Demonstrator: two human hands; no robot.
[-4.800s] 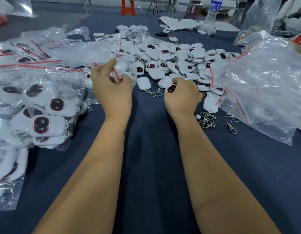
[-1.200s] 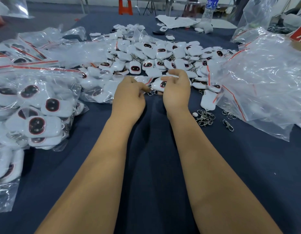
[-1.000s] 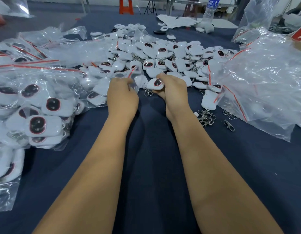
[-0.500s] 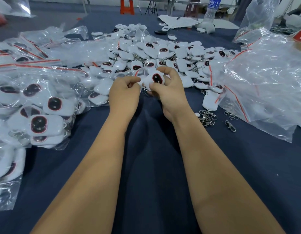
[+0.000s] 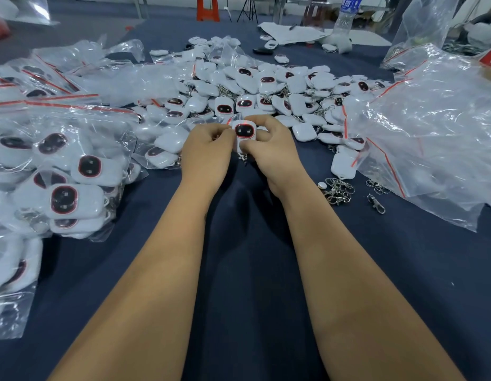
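The small white plastic key fob with a dark, red-ringed face is held just above the centre of the navy counter. It is pinched at its side edges by the curled fingers of the left hand and right hand. It is judged light, rigid and smooth. The clear red-sealed zip bags at left are packed with fobs; the clear bag pile at right appears empty.

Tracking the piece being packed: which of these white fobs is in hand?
The white fob held upright between the left hand and right hand, dark red-ringed face toward the camera; the others lie in the pile or inside bags.
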